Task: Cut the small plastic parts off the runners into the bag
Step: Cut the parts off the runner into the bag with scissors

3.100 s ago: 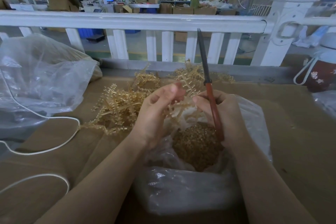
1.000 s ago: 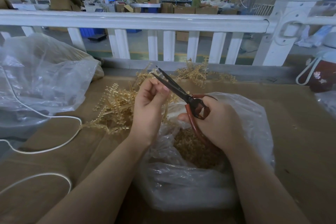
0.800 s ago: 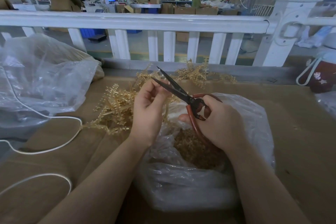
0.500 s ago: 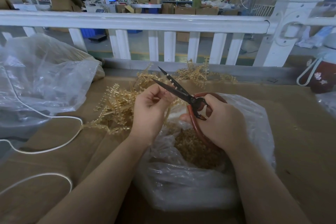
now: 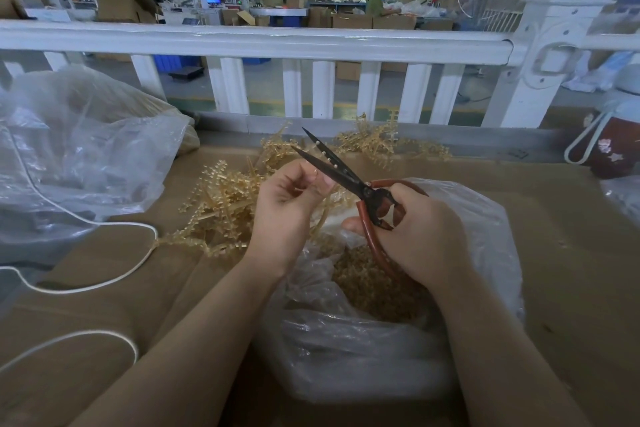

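My left hand [image 5: 289, 204] pinches a thin yellowish plastic runner [image 5: 320, 224] above the clear plastic bag [image 5: 363, 350]. My right hand [image 5: 420, 236] grips red-handled scissors [image 5: 346, 177]; their dark blades stand slightly apart, pointing up-left just past my left fingertips. Several tiny parts cling to the upper blade. Inside the bag lies a heap of cut amber parts [image 5: 374, 284]. A tangled pile of uncut runners [image 5: 225, 204] rests on the cardboard behind my left hand.
A large crumpled clear bag [image 5: 79, 152] sits at the left. A white cord [image 5: 114, 274] loops across the cardboard surface [image 5: 571, 253]. A white railing [image 5: 263, 42] closes the far edge. A dark red flask with a white strap [image 5: 613, 146] stands at the right.
The scissors swung from upright to pointing up-left by my left fingertips. Over the last second the blades opened a little and both hands sank slightly.
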{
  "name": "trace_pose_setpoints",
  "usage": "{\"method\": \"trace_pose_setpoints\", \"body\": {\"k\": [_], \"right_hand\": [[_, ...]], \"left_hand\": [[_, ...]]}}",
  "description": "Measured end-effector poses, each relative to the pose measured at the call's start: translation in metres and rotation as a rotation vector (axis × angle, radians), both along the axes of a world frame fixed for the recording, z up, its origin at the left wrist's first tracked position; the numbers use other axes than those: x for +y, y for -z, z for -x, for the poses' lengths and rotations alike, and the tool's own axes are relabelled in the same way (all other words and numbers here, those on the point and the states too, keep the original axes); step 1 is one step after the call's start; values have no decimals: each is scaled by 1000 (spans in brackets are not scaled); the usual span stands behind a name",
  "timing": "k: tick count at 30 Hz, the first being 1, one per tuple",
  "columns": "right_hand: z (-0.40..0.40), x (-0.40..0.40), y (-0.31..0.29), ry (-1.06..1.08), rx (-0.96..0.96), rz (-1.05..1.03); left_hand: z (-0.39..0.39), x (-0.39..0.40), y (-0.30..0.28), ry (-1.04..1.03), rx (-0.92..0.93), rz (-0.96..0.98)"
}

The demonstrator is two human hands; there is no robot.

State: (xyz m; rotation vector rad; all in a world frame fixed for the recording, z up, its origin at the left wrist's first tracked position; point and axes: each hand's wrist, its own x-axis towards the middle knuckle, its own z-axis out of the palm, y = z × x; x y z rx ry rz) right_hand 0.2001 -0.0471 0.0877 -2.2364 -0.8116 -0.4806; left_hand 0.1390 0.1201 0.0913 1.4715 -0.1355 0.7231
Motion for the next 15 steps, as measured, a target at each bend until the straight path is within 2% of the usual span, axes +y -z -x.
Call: {"method": "trace_pose_setpoints", "body": {"k": [4, 11, 15], "right_hand": [[-2, 0, 2, 1, 22, 20], [-5, -1, 4, 11, 68, 48], [-6, -1, 5, 22, 62, 68]], "left_hand": [[0, 1, 0, 1, -24, 64], [-2, 2, -1, -49, -34, 30], [-3, 3, 0, -42, -22, 73]]}}
